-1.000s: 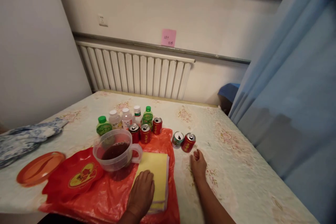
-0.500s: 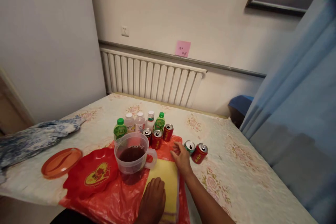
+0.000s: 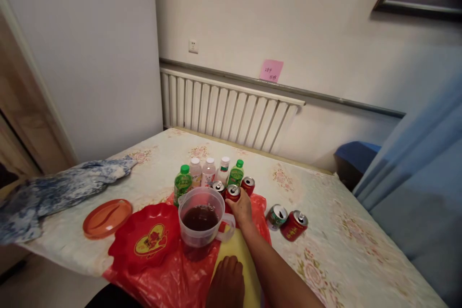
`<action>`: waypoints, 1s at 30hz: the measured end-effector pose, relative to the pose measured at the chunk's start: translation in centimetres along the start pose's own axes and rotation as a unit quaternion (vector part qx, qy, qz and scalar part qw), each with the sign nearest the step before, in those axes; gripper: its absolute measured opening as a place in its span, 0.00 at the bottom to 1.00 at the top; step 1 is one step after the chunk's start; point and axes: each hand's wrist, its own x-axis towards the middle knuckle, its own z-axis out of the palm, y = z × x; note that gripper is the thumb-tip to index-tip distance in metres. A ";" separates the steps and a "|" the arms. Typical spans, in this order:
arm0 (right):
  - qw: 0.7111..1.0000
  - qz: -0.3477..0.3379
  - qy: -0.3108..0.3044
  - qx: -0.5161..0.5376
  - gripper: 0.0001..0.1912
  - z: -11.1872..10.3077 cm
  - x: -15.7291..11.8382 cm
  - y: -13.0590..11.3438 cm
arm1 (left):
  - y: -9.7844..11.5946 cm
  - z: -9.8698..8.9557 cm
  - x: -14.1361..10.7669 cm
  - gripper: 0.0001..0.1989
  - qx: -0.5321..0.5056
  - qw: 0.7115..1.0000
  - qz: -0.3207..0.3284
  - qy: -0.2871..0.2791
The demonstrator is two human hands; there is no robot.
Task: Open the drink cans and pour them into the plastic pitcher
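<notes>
My right hand (image 3: pixel 242 209) has its fingers around a red drink can (image 3: pixel 233 192), whose top shows above them. That can stands between a dark-topped can (image 3: pixel 218 187) and another red can (image 3: pixel 248 185). Resting palm down on a yellow sheet or board (image 3: pixel 240 246) is my left hand (image 3: pixel 227 283), its fingers side by side with nothing in them. Left of my hands stands a clear plastic jug (image 3: pixel 198 237) holding dark brown liquid. Several bottles are lined up behind the cans, among them a green-capped bottle (image 3: pixel 183 184) and a white-capped one (image 3: pixel 223 172).
A red scalloped plate (image 3: pixel 126 238) and an orange lid (image 3: pixel 107 219) lie to the left. A red plastic sheet (image 3: pixel 173 281) covers part of the flowered tablecloth (image 3: pixel 314 202). A green-and-white can (image 3: pixel 276 216) and a red can (image 3: pixel 294 226) lean at the right. Blue-white cloth (image 3: pixel 68 192) lies far left.
My right hand has moved left from above the yellow sheet and closed on the middle red can. My left hand stays on the sheet. The view has turned slightly left.
</notes>
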 end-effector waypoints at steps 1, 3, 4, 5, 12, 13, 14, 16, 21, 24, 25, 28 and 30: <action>1.000 -0.001 -0.002 -0.003 0.23 0.1 0.1 -0.1 | 0.0 0.0 0.0 0.14 0.003 1.000 0.000 0.002; 1.000 -0.004 0.000 -0.007 0.21 0.0 0.1 -0.3 | 0.0 -0.1 -0.1 0.14 0.005 1.000 0.000 0.000; 1.000 -0.006 0.003 -0.009 0.20 -0.2 0.1 -0.4 | 0.0 -0.2 -0.1 0.14 0.004 1.000 0.000 -0.005; 1.000 -0.008 0.007 -0.010 0.20 -0.5 0.0 -0.6 | 0.1 -0.5 -0.1 0.14 0.001 1.000 -0.001 -0.014; 0.999 -0.008 0.036 -0.008 0.26 -6.2 -2.1 -0.9 | 1.0 -3.1 0.4 0.13 -0.039 0.998 -0.029 -0.042; 0.999 -0.005 0.041 -0.006 0.27 -7.4 -2.8 -0.8 | 1.1 -3.3 0.4 0.13 -0.043 0.998 -0.031 -0.042; 0.999 0.000 0.047 -0.001 0.28 -8.6 -3.7 -0.7 | 1.2 -3.5 0.4 0.13 -0.047 0.998 -0.032 -0.042; 0.998 0.019 0.060 0.020 0.30 -10.9 -5.7 -0.4 | 1.2 -3.8 0.3 0.13 -0.057 0.997 -0.031 -0.042; 0.990 0.094 0.060 0.084 0.35 -15.6 -11.6 -0.1 | 1.5 -4.5 0.7 0.12 -0.100 0.993 -0.038 -0.056; 0.987 0.111 0.049 0.103 0.37 -17.7 -14.1 -0.5 | 1.6 -5.2 1.1 0.13 -0.141 0.986 -0.049 -0.074; 0.986 0.115 0.045 0.109 0.37 -18.3 -14.6 -0.8 | 1.6 -5.5 1.1 0.13 -0.159 0.983 -0.053 -0.078; 0.982 0.128 0.036 0.134 0.36 -19.8 -15.6 -1.8 | 1.5 -6.5 0.8 0.16 -0.220 0.969 -0.073 -0.085; 0.980 0.132 0.026 0.148 0.36 -20.6 -16.1 -2.6 | 1.4 -7.3 0.3 0.20 -0.266 0.955 -0.095 -0.088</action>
